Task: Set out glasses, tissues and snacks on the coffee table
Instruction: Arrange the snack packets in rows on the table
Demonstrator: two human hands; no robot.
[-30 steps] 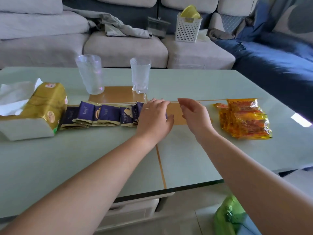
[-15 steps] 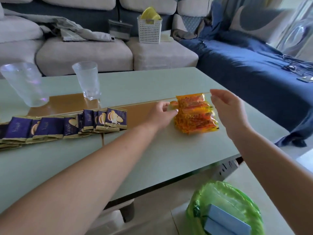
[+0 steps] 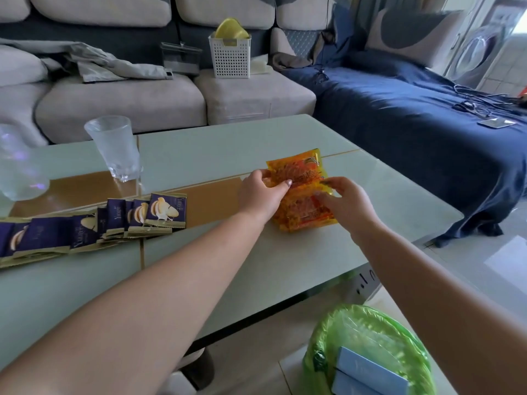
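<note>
On table (image 3: 285, 266), both hands hold orange snack packets (image 3: 302, 201): left hand (image 3: 261, 195) pinches edge, right hand (image 3: 346, 202) grips side; fan them evenly beside purple packets (image 3: 114, 223).

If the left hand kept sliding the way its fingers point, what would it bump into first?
The left hand already pinches the orange snack packets; pushed further right, it would probably meet the right hand gripping their other side.

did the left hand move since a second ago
Yes. The left hand went right along the coffee table, from the row of purple snack packets to grip the stack of orange snack packets.
</note>
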